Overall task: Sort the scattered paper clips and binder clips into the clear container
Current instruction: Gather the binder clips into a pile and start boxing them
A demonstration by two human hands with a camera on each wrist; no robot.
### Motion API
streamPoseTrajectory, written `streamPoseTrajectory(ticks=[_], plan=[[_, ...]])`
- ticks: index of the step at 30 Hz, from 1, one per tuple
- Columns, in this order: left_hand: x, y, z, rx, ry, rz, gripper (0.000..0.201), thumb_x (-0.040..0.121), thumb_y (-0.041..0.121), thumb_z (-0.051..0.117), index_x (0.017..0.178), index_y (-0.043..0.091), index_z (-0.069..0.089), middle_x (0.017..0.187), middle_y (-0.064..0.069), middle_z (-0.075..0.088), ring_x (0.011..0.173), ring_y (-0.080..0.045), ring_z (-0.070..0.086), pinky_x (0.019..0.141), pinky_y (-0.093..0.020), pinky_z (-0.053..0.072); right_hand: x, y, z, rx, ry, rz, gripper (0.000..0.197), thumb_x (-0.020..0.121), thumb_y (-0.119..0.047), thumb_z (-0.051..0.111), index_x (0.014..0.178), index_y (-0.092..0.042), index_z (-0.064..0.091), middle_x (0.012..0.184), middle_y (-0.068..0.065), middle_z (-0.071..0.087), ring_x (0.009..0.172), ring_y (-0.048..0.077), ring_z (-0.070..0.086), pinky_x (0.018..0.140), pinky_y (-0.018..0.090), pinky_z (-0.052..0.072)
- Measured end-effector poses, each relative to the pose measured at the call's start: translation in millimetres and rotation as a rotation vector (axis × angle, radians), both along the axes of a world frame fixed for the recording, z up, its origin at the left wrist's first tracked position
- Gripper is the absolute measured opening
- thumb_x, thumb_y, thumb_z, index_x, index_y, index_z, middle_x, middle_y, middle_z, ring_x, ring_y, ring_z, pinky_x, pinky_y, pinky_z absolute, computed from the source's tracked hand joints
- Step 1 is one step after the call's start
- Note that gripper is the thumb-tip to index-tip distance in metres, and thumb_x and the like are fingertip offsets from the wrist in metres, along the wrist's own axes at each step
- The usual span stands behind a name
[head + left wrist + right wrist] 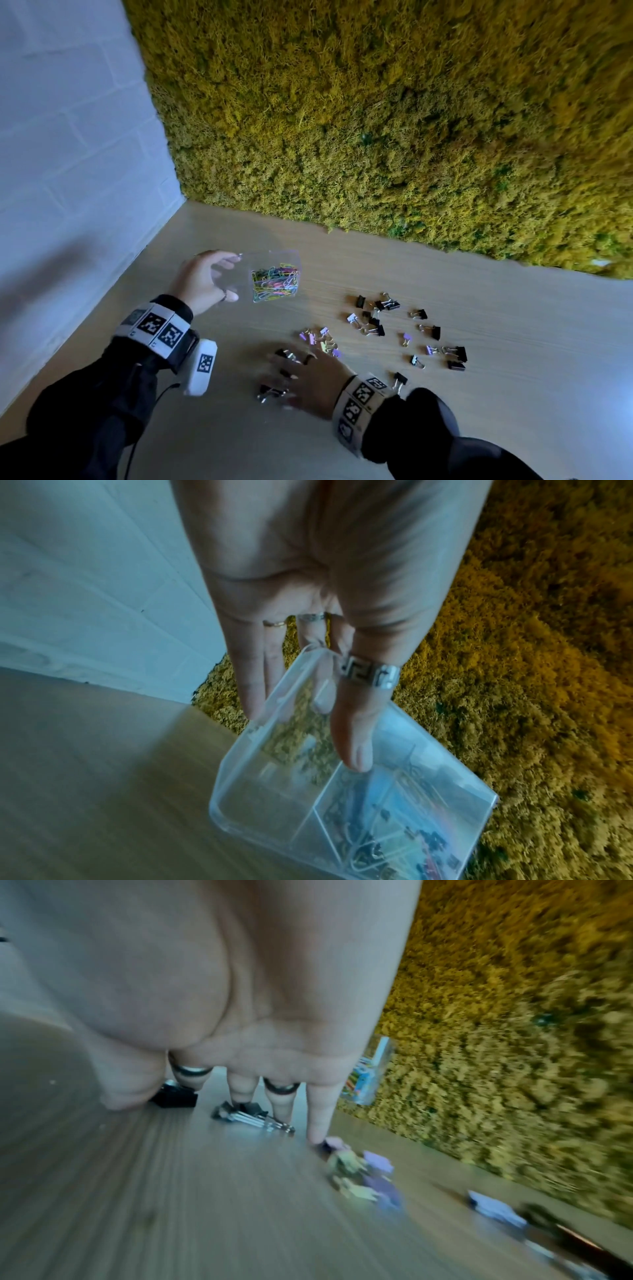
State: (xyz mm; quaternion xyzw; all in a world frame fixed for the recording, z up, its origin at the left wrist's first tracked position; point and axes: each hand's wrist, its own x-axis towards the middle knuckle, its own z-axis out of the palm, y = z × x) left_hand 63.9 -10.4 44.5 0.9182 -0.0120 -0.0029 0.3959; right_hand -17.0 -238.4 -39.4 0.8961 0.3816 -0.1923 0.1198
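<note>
Already the left hand (pixel 205 279) gripped the clear container (pixel 274 277) of paper clips (pixel 275 281), up and left of the scattered binder clips (pixel 394 329); the right hand (pixel 301 380), fingers spread flat over the nearest black ones, was far closer to them

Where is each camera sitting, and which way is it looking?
Head: on the person's head, looking down at the table, both hands and sleeves showing.
Left wrist: along the left hand, whose fingers hold the clear container.
Right wrist: along the right hand, fingers spread over binder clips; blurred.
All three views share the container and the moss wall.
</note>
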Motion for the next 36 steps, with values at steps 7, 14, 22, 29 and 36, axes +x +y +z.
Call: streamPoseTrajectory(ticks=[7, 14, 22, 29, 36], plan=[[-3.4, -11.4, -14.7, -0.018, 0.041, 0.016, 0.067, 0.057, -0.001, 0.08, 0.117, 0.017, 0.056, 0.112, -0.005, 0.061, 0.092, -0.022, 0.056, 0.079, -0.035, 0.048, 5.7, -41.0, 31.3, 0.286, -0.189, -0.239, 0.047, 0.084, -0.054, 0.028, 0.121, -0.037, 0.052, 0.129, -0.009, 0.056, 0.118, 0.015, 0.055, 0.09, 0.038, 0.052], [-4.7, -42.3, -21.6, -0.067, 0.068, 0.019, 0.067, 0.057, -0.009, 0.078, 0.118, 0.008, 0.056, 0.113, -0.013, 0.06, 0.091, -0.02, 0.051, 0.078, -0.029, 0.039, 22.9, -32.8, 22.2, 0.171, 0.062, -0.288, 0.061, 0.084, -0.057, 0.023, 0.137, -0.028, 0.034, 0.15, -0.002, 0.027, 0.139, 0.026, 0.021, 0.106, 0.053, 0.031], [-5.2, -52.0, -35.4, -0.073, 0.083, -0.016, 0.068, 0.056, -0.006, 0.08, 0.117, 0.012, 0.056, 0.114, -0.011, 0.061, 0.091, -0.023, 0.054, 0.078, -0.031, 0.042, -17.1, -94.6, 25.8, 0.704, -0.018, -0.653, 0.061, 0.082, -0.064, 0.024, 0.131, -0.032, 0.044, 0.147, -0.006, 0.036, 0.135, 0.014, 0.031, 0.115, 0.037, 0.018], [-31.7, -77.2, -23.8, 0.241, -0.462, -0.082, 0.061, 0.063, 0.025, 0.075, 0.119, 0.013, 0.051, 0.114, -0.014, 0.052, 0.111, -0.027, 0.039, 0.094, -0.038, 0.029, 1.1, -202.1, 12.7, 0.507, 0.03, -1.417, 0.07, 0.084, -0.065, 0.03, 0.143, -0.029, 0.015, 0.155, 0.0, 0.009, 0.142, 0.031, 0.006, 0.115, 0.051, 0.012], [-80.4, -154.3, -62.2, 0.407, 0.165, -0.777, 0.064, 0.09, 0.031, 0.049, 0.145, 0.024, 0.017, 0.156, 0.001, 0.001, 0.144, -0.022, 0.001, 0.118, -0.04, 0.015, -20.2, -149.3, 6.0, 0.471, 0.037, -1.077, 0.102, 0.062, -0.084, 0.016, 0.138, -0.018, 0.023, 0.143, 0.008, 0.024, 0.127, 0.032, 0.025, 0.107, 0.05, 0.03]])
